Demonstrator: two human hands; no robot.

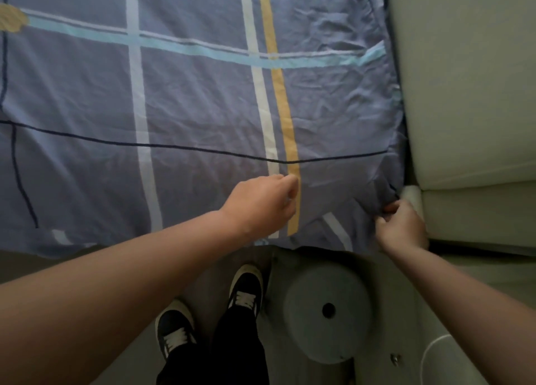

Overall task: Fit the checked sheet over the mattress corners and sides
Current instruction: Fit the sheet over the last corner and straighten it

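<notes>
1. While clutching the bunched corner of the checked sheet [203, 94] in the right hand [401, 225], risks snap-back off the near right corner if tugged unevenly.
2. Lays left hand [261, 201], fingers curled, on the flat top; cannot tell whether pinching.
3. Thin, crinkled, limp weave; spread across bed top.

pretty dim and soft overall, flat even light, no glare, wide-angle bend at edges, slightly blurry
</notes>
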